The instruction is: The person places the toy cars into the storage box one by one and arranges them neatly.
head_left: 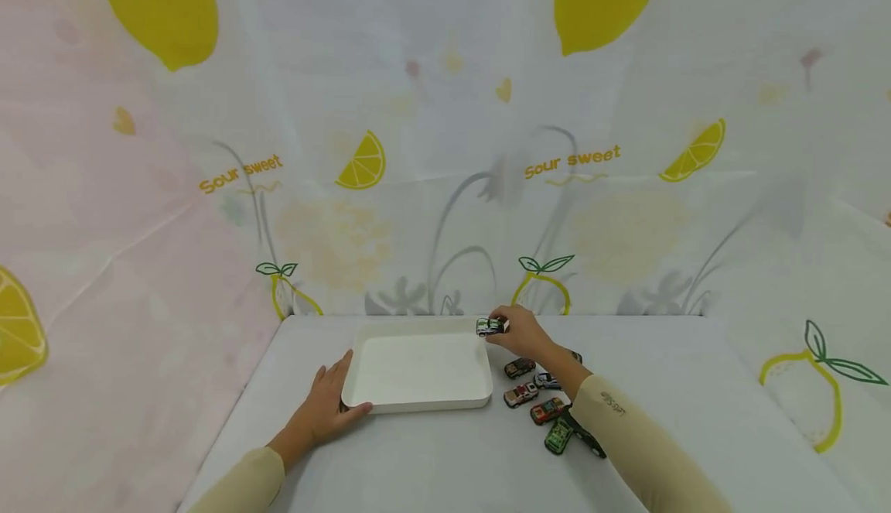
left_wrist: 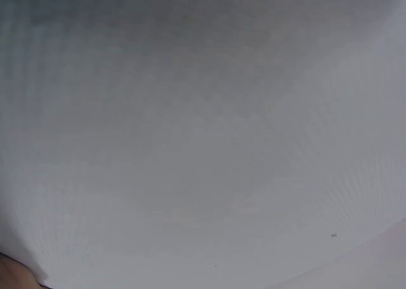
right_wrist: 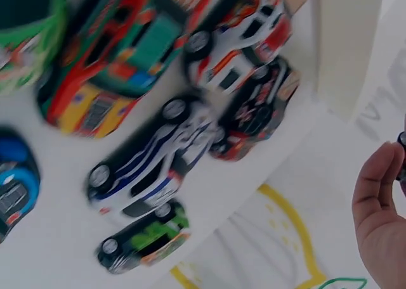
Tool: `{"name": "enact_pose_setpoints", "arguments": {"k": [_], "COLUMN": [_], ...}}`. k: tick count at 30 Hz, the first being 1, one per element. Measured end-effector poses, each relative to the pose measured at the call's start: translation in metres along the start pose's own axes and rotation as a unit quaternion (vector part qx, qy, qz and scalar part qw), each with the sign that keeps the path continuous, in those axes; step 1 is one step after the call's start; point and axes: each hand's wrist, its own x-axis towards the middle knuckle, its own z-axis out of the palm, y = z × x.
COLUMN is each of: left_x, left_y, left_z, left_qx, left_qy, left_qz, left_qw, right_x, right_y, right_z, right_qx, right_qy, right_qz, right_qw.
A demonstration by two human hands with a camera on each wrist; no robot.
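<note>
White tray [head_left: 418, 370] near tabletop's [head_left: 431, 466] far edge: left hand [head_left: 326, 408] spreads wide at near left corner, right hand [head_left: 525, 333] pinches toy car [head_left: 489, 328] by far right corner; loose cars [head_left: 520, 395] alongside.

On table [head_left: 431, 459], tray [head_left: 418, 405]; right of it, cars [head_left: 547, 411]; at left end, left hand [head_left: 326, 406]; by far right corner, held car [head_left: 489, 327].

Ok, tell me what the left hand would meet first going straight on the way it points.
The white tray: its near left corner lies between the left hand's spread thumb and fingers, so it would likely press there almost at once, though exact contact is hard to judge.
</note>
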Motion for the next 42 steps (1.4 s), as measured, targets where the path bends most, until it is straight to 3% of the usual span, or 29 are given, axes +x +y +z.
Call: {"name": "enact_pose_setpoints", "arguments": {"k": [9, 21, 29, 42], "left_x": [-0.004, -0.01, -0.005, -0.002], "left_y": [-0.004, -0.002, 0.0, 0.002], "left_z": [-0.001, -0.004, -0.006, -0.003], "left_qx": [0.008, 0.024, 0.019, 0.028], "left_qy": [-0.019, -0.019, -0.013, -0.024], "left_qz": [-0.009, -0.01, -0.002, -0.013], "left_qw": [0.9998, 0.9995, 0.9997, 0.9992], "right_x": [0.008, 0.008, 0.015, 0.014], "right_y": [-0.032, -0.053, -0.059, -0.084], "right_z": [0.026, 0.055, 0.073, 0.109], "right_qx": [0.049, 0.024, 0.02, 0.044], "right_qy": [-0.001, -0.028, -0.022, -0.053], "right_qz": [-0.016, -0.044, -0.026, -0.018], "right_qw": [0.999, 0.998, 0.999, 0.997]}}
